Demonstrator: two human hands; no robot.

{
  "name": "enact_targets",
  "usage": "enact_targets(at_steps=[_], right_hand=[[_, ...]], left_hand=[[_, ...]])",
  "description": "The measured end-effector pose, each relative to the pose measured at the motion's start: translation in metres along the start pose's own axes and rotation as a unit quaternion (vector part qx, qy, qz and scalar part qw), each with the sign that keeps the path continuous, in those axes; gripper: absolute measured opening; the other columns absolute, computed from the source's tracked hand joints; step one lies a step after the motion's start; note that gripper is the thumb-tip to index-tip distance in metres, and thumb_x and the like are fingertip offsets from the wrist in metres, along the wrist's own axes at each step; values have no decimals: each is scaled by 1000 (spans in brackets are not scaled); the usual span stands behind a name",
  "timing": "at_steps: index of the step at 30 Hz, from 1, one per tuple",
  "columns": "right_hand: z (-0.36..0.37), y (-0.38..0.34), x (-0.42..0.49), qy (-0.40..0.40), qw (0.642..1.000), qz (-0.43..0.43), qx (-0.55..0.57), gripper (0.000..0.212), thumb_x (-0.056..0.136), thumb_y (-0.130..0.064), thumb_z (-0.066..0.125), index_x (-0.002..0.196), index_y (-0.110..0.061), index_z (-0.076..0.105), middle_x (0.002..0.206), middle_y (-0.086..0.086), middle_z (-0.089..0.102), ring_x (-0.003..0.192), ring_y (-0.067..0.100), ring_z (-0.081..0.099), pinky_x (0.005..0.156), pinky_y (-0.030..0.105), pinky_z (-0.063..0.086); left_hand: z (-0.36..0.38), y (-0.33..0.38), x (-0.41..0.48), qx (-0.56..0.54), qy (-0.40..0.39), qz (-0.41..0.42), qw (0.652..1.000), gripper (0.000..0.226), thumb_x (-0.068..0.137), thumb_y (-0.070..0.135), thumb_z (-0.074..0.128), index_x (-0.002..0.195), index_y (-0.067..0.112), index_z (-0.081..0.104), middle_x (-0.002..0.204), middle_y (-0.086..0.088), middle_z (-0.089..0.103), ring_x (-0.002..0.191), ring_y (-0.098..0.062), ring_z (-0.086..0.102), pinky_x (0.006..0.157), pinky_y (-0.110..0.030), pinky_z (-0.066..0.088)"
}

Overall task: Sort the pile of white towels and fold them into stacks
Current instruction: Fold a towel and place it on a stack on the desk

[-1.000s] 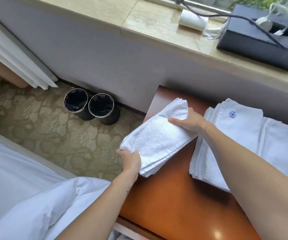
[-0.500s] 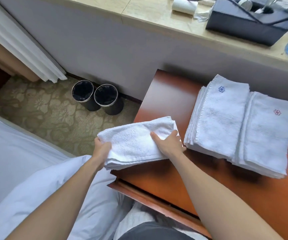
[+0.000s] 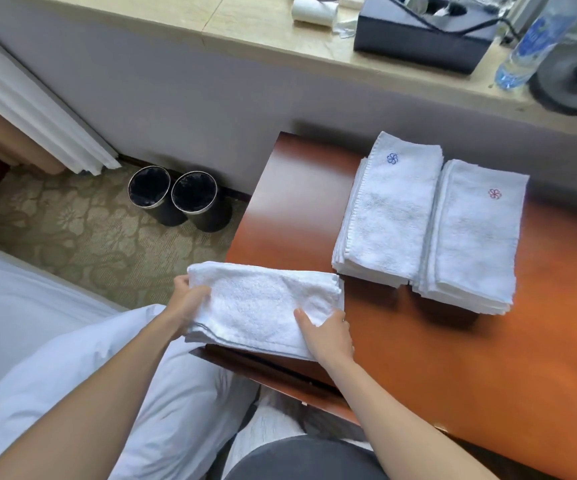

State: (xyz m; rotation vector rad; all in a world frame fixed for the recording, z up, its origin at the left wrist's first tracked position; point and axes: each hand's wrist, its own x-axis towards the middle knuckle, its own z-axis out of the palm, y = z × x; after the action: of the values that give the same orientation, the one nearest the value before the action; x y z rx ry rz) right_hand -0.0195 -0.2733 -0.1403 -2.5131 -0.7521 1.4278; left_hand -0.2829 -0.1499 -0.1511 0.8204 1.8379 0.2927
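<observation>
1. Folded white towel (image 3: pixel 266 306) is at the near left corner of the table (image 3: pixel 418 358). Its left end hangs past the table edge. Cannot tell if it rests on the wood or is just above it.
2. Left hand (image 3: pixel 186 299) grips the towel's left end, fingers curled round the edge, probably to keep the layers from sliding apart.
3. Right hand (image 3: pixel 325 336) pinches the near right corner, thumb on top and fingers hidden under. One hand at each end likely keeps the fold flat and square.
4. Blue-flower stack (image 3: pixel 387 216) and red-flower stack (image 3: pixel 474 237) sit side by side further back on the table, touching. Sorting looks to be by flower colour.
5. No flower shows on the held towel, so I cannot tell which stack it belongs to.
6. It lies just beside the blue-flower stack's near corner. It may start a third stack here.
7. No unsorted pile in view.
8. Two bins (image 3: pixel 172 199) stand on the carpet, and bedding (image 3: pixel 72 358) is near left.
</observation>
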Motion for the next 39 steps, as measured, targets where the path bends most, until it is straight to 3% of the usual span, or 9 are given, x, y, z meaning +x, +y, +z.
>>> enact_targets(at_steps=[6, 10, 13, 15, 18, 25, 28, 34, 39], right_hand=[[-6, 23, -7, -25, 999, 4, 35, 114, 85, -77, 61, 157, 0, 18, 155, 19, 39, 139, 38, 46, 115, 51, 38], [-29, 49, 5, -39, 997, 18, 58, 124, 78, -81, 65, 160, -3, 16, 159, 18, 35, 144, 37, 41, 117, 53, 35], [-49, 77, 14, -43, 993, 36, 104, 129, 69, -80, 75, 159, -5, 20, 159, 13, 36, 143, 34, 43, 116, 52, 39], [-58, 94, 18, -42, 987, 42, 148, 125, 64, -77, 81, 155, -9, 28, 154, 8, 39, 138, 30, 47, 113, 50, 43], [-68, 107, 25, -55, 976, 43, 209, 117, 57, -72, 89, 145, -12, 39, 144, 5, 48, 130, 25, 55, 111, 46, 47], [-73, 115, 35, -118, 952, 73, 274, 107, 54, -61, 97, 132, -12, 42, 122, 2, 66, 106, 18, 69, 86, 34, 58], [-70, 114, 38, -129, 945, 66, 292, 105, 55, -56, 99, 132, -10, 44, 120, 4, 69, 102, 19, 73, 85, 36, 60], [-69, 121, 42, -148, 935, 46, 320, 95, 51, -52, 101, 127, -9, 63, 116, 8, 76, 100, 23, 77, 96, 43, 60], [-77, 126, 39, -183, 922, 22, 340, 69, 63, -42, 96, 119, -10, 71, 104, 7, 80, 95, 23, 78, 74, 30, 62]], left_hand=[[5, 4, -15, 42, -22, -3, 999, 65, 65, 31, 57, 128, 19, 44, 113, -3, 59, 100, -20, 61, 72, -36, 48], [29, 8, -22, 54, -57, 9, 997, 67, 65, 36, 56, 129, 21, 44, 117, -3, 57, 107, -23, 59, 85, -42, 51], [55, 4, -35, 59, -90, 19, 994, 65, 69, 47, 56, 128, 23, 43, 116, 3, 55, 102, -14, 56, 74, -35, 44], [68, 0, -41, 52, -99, 28, 993, 65, 72, 50, 57, 130, 22, 42, 114, 7, 54, 102, -12, 55, 73, -32, 41], [76, -1, -41, 61, -108, 37, 991, 68, 78, 53, 58, 135, 24, 37, 122, 10, 50, 114, -18, 49, 88, -38, 39], [76, 2, -40, 79, -125, 13, 989, 99, 73, 63, 62, 154, 23, 21, 155, 2, 31, 140, -27, 35, 98, -49, 36], [75, 1, -38, 78, -126, 14, 989, 105, 70, 65, 64, 155, 23, 20, 163, -1, 26, 147, -30, 30, 105, -55, 36], [76, 3, -35, 79, -133, 14, 988, 111, 65, 65, 67, 156, 20, 23, 162, -2, 30, 145, -29, 35, 114, -55, 34], [78, 4, -35, 88, -140, 12, 986, 102, 69, 64, 68, 152, 19, 30, 157, -2, 37, 137, -25, 41, 108, -49, 38]])
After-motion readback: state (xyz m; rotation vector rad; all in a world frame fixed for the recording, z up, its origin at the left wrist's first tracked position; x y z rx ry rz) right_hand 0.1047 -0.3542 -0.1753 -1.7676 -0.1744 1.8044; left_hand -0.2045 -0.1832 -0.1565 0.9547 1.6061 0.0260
